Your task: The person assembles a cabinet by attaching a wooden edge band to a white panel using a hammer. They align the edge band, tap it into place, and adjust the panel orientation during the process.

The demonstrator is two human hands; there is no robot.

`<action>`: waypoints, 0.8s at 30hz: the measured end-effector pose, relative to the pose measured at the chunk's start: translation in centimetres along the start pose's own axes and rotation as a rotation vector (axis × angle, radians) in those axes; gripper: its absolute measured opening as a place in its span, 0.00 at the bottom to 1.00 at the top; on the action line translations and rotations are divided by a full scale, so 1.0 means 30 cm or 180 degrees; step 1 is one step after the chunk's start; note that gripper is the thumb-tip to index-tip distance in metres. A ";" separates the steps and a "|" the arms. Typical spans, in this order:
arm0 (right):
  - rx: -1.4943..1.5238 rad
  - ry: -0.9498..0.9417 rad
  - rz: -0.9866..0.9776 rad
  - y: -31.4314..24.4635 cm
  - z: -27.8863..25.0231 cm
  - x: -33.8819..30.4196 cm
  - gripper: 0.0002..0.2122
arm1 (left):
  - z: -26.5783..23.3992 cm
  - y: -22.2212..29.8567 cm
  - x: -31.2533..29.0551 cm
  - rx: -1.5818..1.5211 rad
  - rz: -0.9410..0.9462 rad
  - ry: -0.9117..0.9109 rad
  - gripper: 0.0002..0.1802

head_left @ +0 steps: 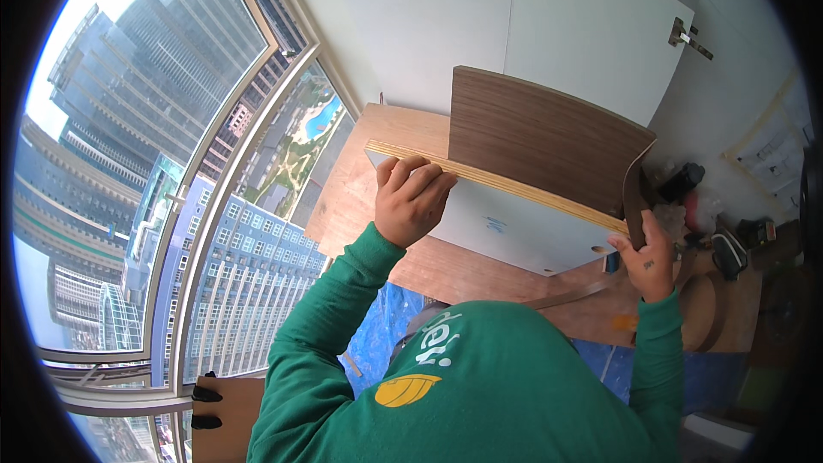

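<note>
A plywood panel [506,227] with a white face stands on its long edge on a plywood worktable [347,184]. Round cutouts show near its right end, and its bare layered edge faces up. My left hand [413,206] is closed over that upper edge near the left end, fingers curled across it. At the right end, my right hand [649,261] pinches a flexible brown edge-banding strip [633,197], its thumb against the panel's face. The strip bends upward beside the panel corner. Just behind stands a brown wood-grain board [549,124], its lower part hidden by the panel.
White cabinet doors [591,26] with metal hinges [688,39] rise behind the table. More brown strip [703,313] lies coiled at the right, near a black cylindrical item [683,180] and assorted tools. Large windows [197,197] line the left side. Blue sheeting [383,330] covers the floor.
</note>
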State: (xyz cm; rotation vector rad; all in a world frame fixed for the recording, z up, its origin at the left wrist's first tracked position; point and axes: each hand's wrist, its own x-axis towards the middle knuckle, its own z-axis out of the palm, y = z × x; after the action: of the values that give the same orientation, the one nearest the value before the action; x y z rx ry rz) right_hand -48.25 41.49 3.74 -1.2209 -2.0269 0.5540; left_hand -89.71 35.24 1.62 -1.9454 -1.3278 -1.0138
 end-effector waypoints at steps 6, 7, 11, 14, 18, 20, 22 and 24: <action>0.0050 -0.0031 -0.0006 -0.006 -0.005 0.002 0.19 | 0.018 0.003 0.029 0.0035 -0.0201 -0.0009 0.10; 0.0042 -0.0006 -0.0082 -0.005 -0.003 0.002 0.19 | 0.018 0.002 0.031 0.0043 -0.0327 0.0092 0.10; 0.0090 0.0025 -0.0141 -0.003 -0.003 0.000 0.19 | -0.017 0.031 -0.013 -0.0550 -0.0556 -0.0229 0.08; 0.0169 -0.0086 -0.0019 -0.008 -0.010 0.001 0.19 | -0.039 0.101 -0.103 -0.1367 -0.0529 -0.1131 0.05; 0.0027 -0.0224 0.0216 -0.019 -0.020 0.008 0.20 | -0.043 0.169 -0.213 -0.1596 -0.0674 -0.2297 0.05; -0.0044 -0.0145 -0.0011 -0.024 -0.022 0.015 0.21 | -0.036 0.195 -0.243 -0.1923 -0.0985 -0.2336 0.09; -0.0116 -0.0164 -0.0067 -0.026 -0.030 0.023 0.22 | -0.037 0.226 -0.262 -0.2482 -0.1393 -0.2052 0.14; -0.0208 -0.0297 0.0060 -0.026 -0.043 0.031 0.23 | -0.050 0.231 -0.269 -0.2886 -0.1469 -0.2669 0.22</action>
State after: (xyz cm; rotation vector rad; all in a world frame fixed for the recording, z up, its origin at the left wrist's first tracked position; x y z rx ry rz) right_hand -48.04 41.95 5.42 -1.2752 -2.1283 0.5672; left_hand -85.39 27.57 -4.54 -3.0473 -2.0687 -1.1858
